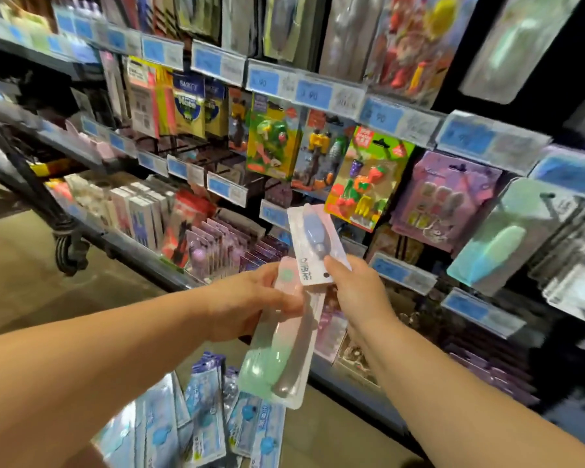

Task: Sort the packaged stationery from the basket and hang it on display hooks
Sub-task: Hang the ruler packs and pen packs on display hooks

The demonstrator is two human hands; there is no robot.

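Blue blister pack (313, 238) pinched in the right grip (355, 292) and green blister pack (277, 366) clasped in the left grip (250, 298) are unhung, with many blue packets (200, 417) below both, so much seems left.

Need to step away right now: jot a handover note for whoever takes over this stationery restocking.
Left hand grips a clear blister pack with a green and grey item.
Right hand pinches a white carded pack with a blue-grey item.
Blue-and-white packs lie piled below.
Neither held pack is hung yet; a similar green pack hangs at right.
To do: hang both, then the pile.
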